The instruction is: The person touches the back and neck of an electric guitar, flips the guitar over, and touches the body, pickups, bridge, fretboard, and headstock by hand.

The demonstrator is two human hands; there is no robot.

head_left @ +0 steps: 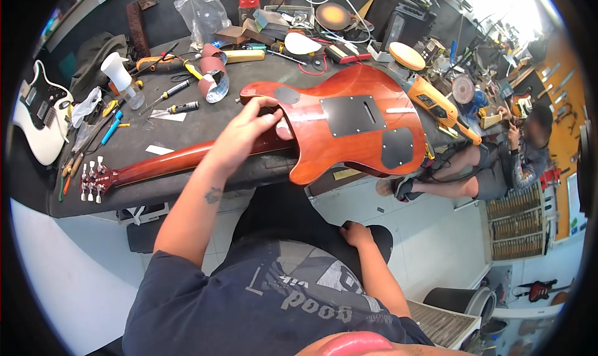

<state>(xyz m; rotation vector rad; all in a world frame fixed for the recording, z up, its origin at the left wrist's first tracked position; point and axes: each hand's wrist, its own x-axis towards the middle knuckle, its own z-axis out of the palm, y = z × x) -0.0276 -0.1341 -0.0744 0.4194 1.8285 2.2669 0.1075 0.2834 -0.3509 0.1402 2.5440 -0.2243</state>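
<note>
A glossy reddish-brown electric guitar [311,147] lies face down across the bench, its back toward me. Dark cover plates [354,115] are screwed to the back. The headstock [96,178] with pale tuners points left. My left hand [252,122] is closed on the guitar's edge at the cutaway, where neck and body meet, fingers bent over the wood. A small pinkish patch [283,130] shows beside the thumb; I cannot make out what it is. On my dark-clothed thigh rests my right hand [357,233], apart from the guitar, its fingers loosely curled with nothing visible in them.
Sandpaper strips [213,75], screwdrivers [167,95] and a clear bottle [128,85] lie beyond the neck. A white guitar body [42,113] stands at left. A yellow polisher [433,100] sits close to the guitar's right side. Another person [529,144] sits working at far right.
</note>
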